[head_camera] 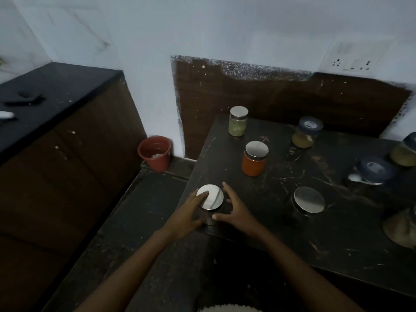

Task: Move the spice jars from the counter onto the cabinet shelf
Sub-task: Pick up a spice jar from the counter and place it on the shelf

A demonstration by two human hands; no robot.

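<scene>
Light is dim and bluish, and the dark counter (315, 221) swallows most detail. Pale glare sits on the steel lid (209, 197) at lower centre, while the wall (202, 30) across the top glows softly. The right edge smears and bends, and grain covers everything.

**Near jar** (212, 197): body largely covered by its lid, the left hand (190, 213) and the right hand (235, 211); contents indiscernible.
**Dark jar** (309, 202): contents lost in shadow.
**Edge jar** (405, 152): cut off by the right border.
**Rounded tan object** (401, 228): cropped, blurred, unidentifiable.
**White object** (6, 114) on the left counter (56, 86): cropped, blurred.
**Wall socket** (351, 63): details smeared.
</scene>
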